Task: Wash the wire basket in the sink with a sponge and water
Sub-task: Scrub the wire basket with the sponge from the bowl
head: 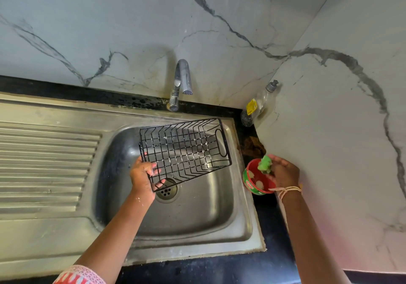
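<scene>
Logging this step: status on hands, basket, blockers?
Left hand grips black wire basket over steel sink. Right hand presses green sponge into red soap tub. Tap dry. No blockers.

White marble-look wall panels [109, 20] with grey veins are filling the upper half of the frame, meeting at a corner toward the upper right. A black stone countertop [219, 270] is running along the wall's foot and across the bottom edge. A chrome faucet [181, 81] is standing at centre, its shadow falling on the wall behind. Soft daylight is reflecting off the panels.
</scene>
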A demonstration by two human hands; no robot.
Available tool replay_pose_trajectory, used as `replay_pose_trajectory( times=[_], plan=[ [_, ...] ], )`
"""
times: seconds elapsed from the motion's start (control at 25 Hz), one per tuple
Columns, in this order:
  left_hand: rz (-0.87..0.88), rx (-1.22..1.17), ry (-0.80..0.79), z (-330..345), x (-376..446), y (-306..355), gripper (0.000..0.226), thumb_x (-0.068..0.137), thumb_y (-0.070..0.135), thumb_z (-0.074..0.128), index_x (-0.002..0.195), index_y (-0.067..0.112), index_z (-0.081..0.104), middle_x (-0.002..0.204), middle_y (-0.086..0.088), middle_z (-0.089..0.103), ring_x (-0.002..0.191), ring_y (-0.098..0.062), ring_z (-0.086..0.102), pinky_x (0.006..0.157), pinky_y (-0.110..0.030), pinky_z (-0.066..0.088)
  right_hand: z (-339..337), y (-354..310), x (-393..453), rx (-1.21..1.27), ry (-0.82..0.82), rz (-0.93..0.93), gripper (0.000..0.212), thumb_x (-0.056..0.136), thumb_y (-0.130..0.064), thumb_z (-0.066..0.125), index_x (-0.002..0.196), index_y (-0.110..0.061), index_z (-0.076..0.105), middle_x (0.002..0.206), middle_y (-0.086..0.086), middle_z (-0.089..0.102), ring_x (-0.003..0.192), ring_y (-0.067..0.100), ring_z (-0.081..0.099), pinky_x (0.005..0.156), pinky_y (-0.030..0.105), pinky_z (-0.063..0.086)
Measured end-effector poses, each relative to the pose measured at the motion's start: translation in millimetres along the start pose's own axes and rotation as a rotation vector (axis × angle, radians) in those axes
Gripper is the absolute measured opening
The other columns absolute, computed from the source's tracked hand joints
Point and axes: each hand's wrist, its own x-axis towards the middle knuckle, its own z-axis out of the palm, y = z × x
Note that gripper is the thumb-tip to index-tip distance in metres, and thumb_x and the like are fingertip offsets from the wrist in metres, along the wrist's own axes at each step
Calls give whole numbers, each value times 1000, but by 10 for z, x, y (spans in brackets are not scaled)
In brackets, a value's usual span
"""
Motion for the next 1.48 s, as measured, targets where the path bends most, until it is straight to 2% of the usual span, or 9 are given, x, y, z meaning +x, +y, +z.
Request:
replay_pose_trajectory(
  times=[0.08,0.16,0.28,0.52,0.8,0.92,1.08,1.28,1.48],
  plan=[
    [6,2,-7,26,-39,37,79,47,10,42,125,19,54,106,-9,53,102,-27,55,95,-58,44,306,-102,-250,290,-284,8,39,76,15,56,105,-9,68,102,20,69,91,27,68,79,37,58],
    [46,8,-47,25,-90,94,75,44,10,41,117,22,58,105,-9,52,98,-26,55,93,-56,44,749,-92,-589,45,-527,-224,40,75,20,55,108,2,67,100,24,69,83,17,70,75,31,59],
    [176,17,-143,17,-115,189,73,46,6,41,113,27,62,94,-8,54,82,-21,54,73,-39,48,1335,97,-915,-714,-570,-633,30,85,5,58,105,-12,74,104,12,72,88,12,67,85,32,55],
    [330,41,-93,-88,-59,250,92,46,1,43,137,12,48,83,-4,52,67,-16,46,63,-35,43,1783,237,-1454,-1239,-550,-629,33,96,-25,44,122,-10,57,121,13,61,112,32,57,91,37,46],
    [356,-10,-214,-15,-49,204,75,43,-5,40,116,5,54,59,5,45,49,-10,41,42,-24,29,2044,213,-1775,-1057,-698,-779,35,79,-1,55,111,-13,64,107,12,68,100,32,63,81,36,50],
    [310,14,-180,-39,-58,250,86,46,-1,41,130,11,53,80,-2,51,63,-14,46,56,-32,41,1994,201,-1462,-1136,-624,-643,29,87,-22,55,110,-8,66,109,12,65,105,29,58,90,38,50],
    [369,126,-225,-90,-53,307,95,46,-1,42,140,13,45,93,-4,54,81,-19,53,72,-42,48,2025,71,-1096,-1004,-492,-403,22,89,-26,59,97,-6,62,96,10,64,83,23,59,73,28,49],
    [353,115,-214,-74,-13,362,96,46,2,43,141,17,45,102,-9,52,93,-24,54,68,-39,53,1838,37,-912,-1145,-285,-571,35,82,-33,71,111,-16,59,120,9,45,106,25,52,88,34,49],
    [356,109,-208,-119,-12,413,97,46,2,43,141,17,45,100,-11,49,89,-22,51,69,-40,50,1776,-52,-785,-848,-167,-396,18,78,-4,64,94,-11,61,95,7,65,87,24,65,69,28,52]
  ],
)
